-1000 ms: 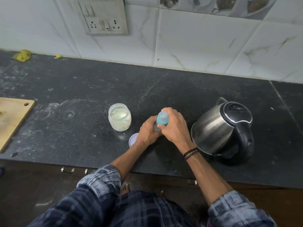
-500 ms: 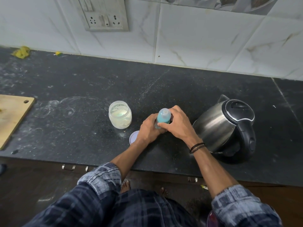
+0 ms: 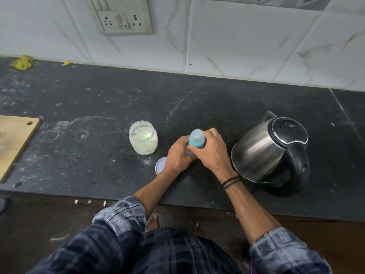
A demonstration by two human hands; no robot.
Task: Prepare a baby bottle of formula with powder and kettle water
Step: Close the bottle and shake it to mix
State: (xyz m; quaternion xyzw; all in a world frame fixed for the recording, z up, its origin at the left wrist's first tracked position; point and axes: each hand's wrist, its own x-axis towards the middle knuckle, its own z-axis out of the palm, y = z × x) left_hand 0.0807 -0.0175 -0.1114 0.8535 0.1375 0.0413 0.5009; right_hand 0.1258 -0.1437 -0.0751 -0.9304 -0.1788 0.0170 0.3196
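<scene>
Over the last second the right hand (image 3: 211, 151) has turned a little round the top of the baby bottle (image 3: 196, 139), its thumb now lying across the blue front; bottle, jar and kettle have not shifted. A person stands at a dark stone counter (image 3: 98, 107) with both hands closed on the upright bottle. The left hand (image 3: 178, 155) wraps its lower body and the right hand's fingers curl round the blue upper part below the pale teat. The bottle stands nearer the counter's front edge than the tiled wall (image 3: 237, 46), with a broad band of bare stone behind it. An open jar of powder (image 3: 143, 138) stands just to its left, apart from the hands. The jar's round lid (image 3: 160, 166) lies flat in front, partly hidden by the left wrist. The steel kettle (image 3: 262, 147), lid closed, sits near on the right, its black base close to the front edge. Far left, a wooden cutting board (image 3: 13, 141) runs off the frame, well apart from the jar across dusty open counter. A socket plate (image 3: 122, 16) is fixed on the wall above.
</scene>
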